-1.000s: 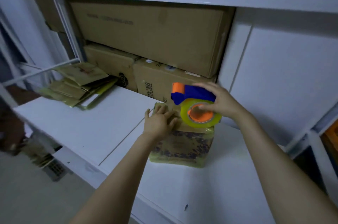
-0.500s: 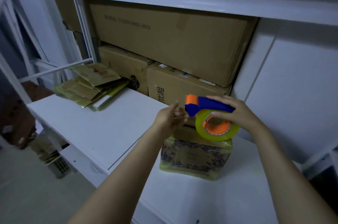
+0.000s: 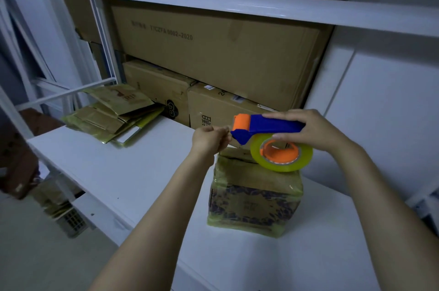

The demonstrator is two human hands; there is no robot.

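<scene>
Left hand [image 3: 209, 139]: box [image 3: 254, 198] to dispenser [image 3: 273, 125]'s tape [image 3: 285, 167]

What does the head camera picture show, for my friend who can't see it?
A person's right hand holds a blue and orange tape dispenser over a small tape-wrapped box on a white shelf, while the left hand pinches the tape end at its front. Cardboard boxes are stacked behind.

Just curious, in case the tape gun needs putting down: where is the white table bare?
Bare tabletop lies between the flattened gold cartons and the small wrapped box, and right of that box toward the wall. Crowded at the back, where cardboard boxes stack up.
</scene>
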